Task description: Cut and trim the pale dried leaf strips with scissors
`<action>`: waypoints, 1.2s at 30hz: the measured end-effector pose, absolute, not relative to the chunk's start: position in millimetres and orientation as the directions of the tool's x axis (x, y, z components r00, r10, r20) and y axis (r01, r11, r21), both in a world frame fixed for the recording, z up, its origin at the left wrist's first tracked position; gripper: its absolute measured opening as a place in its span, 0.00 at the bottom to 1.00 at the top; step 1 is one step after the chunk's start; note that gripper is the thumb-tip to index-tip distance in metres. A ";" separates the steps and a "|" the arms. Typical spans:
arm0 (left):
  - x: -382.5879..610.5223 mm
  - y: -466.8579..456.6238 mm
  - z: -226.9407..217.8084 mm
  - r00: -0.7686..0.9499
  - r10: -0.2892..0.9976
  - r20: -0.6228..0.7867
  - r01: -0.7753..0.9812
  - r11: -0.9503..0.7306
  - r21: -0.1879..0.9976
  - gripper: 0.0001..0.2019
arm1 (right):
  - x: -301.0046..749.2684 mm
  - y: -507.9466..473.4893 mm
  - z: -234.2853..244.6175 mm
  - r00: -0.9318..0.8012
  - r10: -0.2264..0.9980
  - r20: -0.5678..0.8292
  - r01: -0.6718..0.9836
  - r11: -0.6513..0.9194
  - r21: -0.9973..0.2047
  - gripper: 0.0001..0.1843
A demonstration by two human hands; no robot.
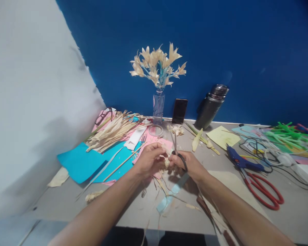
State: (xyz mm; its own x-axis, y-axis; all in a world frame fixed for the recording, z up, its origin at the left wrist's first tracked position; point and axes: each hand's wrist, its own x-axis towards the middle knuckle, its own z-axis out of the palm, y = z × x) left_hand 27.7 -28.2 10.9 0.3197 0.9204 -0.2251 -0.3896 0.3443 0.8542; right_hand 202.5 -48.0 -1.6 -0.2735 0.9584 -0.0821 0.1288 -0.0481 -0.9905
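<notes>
Over the middle of the table, my left hand (151, 158) is closed on a pale piece of dried husk (166, 161). My right hand (191, 165) has its fingers in the black handles of small scissors (175, 143), whose blades point up and away from me. The right fingertips are close to the husk; whether they touch it I cannot tell. Under and in front of the hands lie husk scraps and a light blue paper strip (165, 204). Just beyond the scissors sits a small pile of husk pieces (176, 130).
A clear vase (158, 106) with husk flowers (159, 63) stands at the back beside a phone (180, 111) and a leaning flask (212, 106). Dried husks (113, 131) and blue paper (79, 162) lie left; a glue gun (242, 160) and red-handled scissors (265, 191) right.
</notes>
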 end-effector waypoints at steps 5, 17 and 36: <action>16.9 -20.4 18.6 0.238 0.968 -0.079 -0.360 0.163 0.918 0.05 | 209.8 -46.5 -4.3 -0.507 0.852 -0.130 0.234 -0.009 -0.972 0.30; 16.8 -21.0 9.4 0.288 0.956 -0.064 -0.307 0.156 0.939 0.03 | 204.0 -50.6 -4.6 -0.475 0.861 -0.183 0.283 -0.047 -0.958 0.26; 17.4 -20.6 14.4 0.285 0.944 -0.164 -0.396 0.272 0.877 0.07 | 199.8 -52.0 -12.4 -0.480 0.861 -0.170 0.270 -0.040 -0.962 0.30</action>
